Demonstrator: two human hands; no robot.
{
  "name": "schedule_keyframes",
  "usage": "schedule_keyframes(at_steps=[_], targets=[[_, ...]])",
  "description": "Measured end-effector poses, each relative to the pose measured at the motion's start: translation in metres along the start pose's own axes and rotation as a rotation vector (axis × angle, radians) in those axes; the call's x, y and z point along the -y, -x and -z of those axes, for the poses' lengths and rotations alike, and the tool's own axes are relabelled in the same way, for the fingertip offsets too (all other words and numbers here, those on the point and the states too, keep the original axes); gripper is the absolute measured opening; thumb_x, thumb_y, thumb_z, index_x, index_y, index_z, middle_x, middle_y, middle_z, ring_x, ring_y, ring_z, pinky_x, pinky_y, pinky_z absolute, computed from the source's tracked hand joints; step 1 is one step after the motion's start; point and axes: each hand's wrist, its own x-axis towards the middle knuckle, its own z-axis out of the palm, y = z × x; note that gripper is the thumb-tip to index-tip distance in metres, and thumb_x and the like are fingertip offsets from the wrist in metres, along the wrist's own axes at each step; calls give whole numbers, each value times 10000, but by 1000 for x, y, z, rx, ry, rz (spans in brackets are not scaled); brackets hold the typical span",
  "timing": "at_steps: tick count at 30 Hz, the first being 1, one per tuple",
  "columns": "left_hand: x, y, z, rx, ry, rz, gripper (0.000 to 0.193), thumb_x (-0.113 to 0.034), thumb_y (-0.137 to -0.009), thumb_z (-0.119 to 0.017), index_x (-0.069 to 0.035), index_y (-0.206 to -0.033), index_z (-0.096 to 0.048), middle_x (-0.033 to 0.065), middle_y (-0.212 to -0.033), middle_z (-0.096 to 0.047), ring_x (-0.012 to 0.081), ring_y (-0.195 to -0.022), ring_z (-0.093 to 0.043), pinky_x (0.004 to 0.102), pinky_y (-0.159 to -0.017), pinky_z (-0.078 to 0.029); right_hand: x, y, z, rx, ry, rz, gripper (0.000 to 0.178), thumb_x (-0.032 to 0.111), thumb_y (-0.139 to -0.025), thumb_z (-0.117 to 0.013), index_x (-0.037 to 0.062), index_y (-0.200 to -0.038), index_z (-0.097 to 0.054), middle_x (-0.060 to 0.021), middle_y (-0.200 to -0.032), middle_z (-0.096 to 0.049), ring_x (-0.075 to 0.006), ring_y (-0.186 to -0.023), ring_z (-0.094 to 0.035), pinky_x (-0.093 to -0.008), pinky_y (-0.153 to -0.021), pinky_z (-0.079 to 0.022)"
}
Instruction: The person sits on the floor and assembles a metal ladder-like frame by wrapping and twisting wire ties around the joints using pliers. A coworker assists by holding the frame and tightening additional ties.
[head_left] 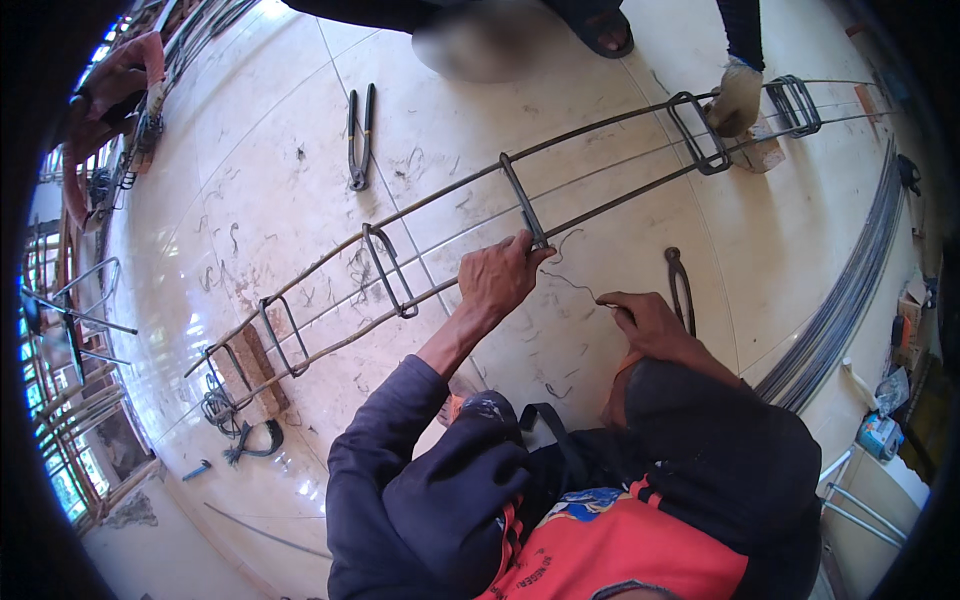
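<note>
A long frame of thin steel rods (pixel 420 202) with rectangular stirrups runs slantwise across the tiled floor before me. My left hand (pixel 497 277) is closed at the near rod, its fingers round the lower corner of one stirrup (pixel 517 190). To its right, my right hand (pixel 648 322) pinches the end of a thin tie wire (pixel 570 285), which curves back toward that corner. Just beyond my right hand lies a pair of dark pincers (pixel 680 285). Another co-worker's gloved hand (pixel 736 98) grips the frame farther right, beside a stirrup (pixel 698 132).
Brick blocks (pixel 247 372) prop the frame's left end. Pincers with long handles (pixel 360 140) lie beyond the frame, among scattered wire scraps. A bundle of steel rods (pixel 840 290) lies along the right side. At the far left another person (pixel 110 110) works over more rods.
</note>
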Motion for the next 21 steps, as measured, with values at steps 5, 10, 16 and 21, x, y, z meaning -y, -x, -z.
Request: schedule_keyframes(at_steps=[5, 10, 16, 21], targets=[[2, 1, -1, -22, -14, 27, 401, -490, -904, -571, -93, -849, -595, 121, -692, -671, 324, -553, -640, 428, -459, -424, -1, -16, -41, -188, -127, 107, 255, 102, -910, -556, 21, -1138, -638, -167, -808, -670, -229, -629, -611, -335, -639, -491], [1, 1, -3, -61, -14, 17, 393, -490, -895, -584, -101, -841, -601, 118, -670, -662, 317, -546, -637, 424, -467, -426, 9, -33, -54, -29, -717, -209, 255, 170, -957, -547, 64, -1160, -657, -2, -652, -557, -95, -524, -482, -251, -509, -401], [-1, 0, 0, -57, -2, 19, 383, -475, -888, -599, -100, -815, -583, 99, -646, -643, 306, -552, -635, 416, -465, -427, 3, -60, -82, -98, -987, -174, 271, 182, -987, -529, 50, -1209, -612, 69, -664, -409, -25, -514, -335, -197, -464, -292], [-1, 3, -2, -102, 13, 4, 371, -436, -885, -617, -83, -785, -559, 88, -716, -655, 293, -611, -643, 400, -479, -437, -1, -50, -92, -121, -1144, -241, 266, 175, -982, -536, 50, -1199, -626, 65, -674, -439, -26, -520, -346, -203, -465, -293]])
